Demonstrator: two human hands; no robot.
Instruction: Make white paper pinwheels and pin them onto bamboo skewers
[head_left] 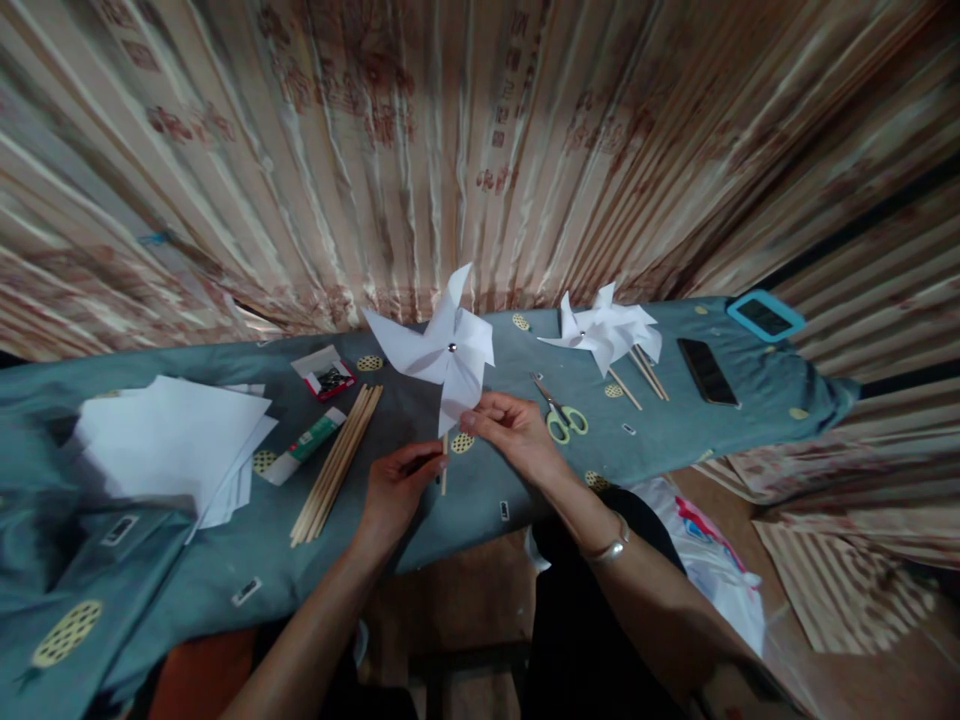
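A white paper pinwheel [431, 352] with a shiny pin head at its centre stands upright in front of me on a thin wooden stick. My left hand [399, 488] is closed, pinching that stick below the blades. At the lower blade, my right hand [514, 428] pinches the paper edge between thumb and fingers. Left of my left hand lies a bundle of wooden sticks [339, 462]. Green-handled scissors [561, 412] rest just right of my right hand. Beyond them lie more white pinwheels [606, 330] on sticks, overlapping each other.
A stack of white paper [169, 440] covers the table's left side. Near the sticks are an opened small box of pins [324, 376] and a green-and-white box [306, 446]. A black phone [707, 371] and blue-framed device [765, 315] lie right. Curtains [450, 150] hang behind.
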